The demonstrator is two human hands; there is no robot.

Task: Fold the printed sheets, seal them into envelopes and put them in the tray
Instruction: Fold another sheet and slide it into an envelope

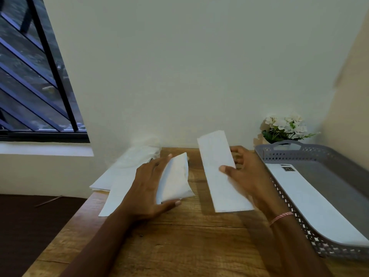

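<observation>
My left hand (147, 188) pinches the envelope (175, 180) open-ish while my right hand (245, 176) grips the folded sheet (219, 168) just beside it, lined up for sliding in. Tray (327, 176) waits right of that hand.

Matt white paper sheets (220, 172) are lying over a grainy wooden table (179, 236), beside a perforated grey plastic tray (327, 172).
</observation>
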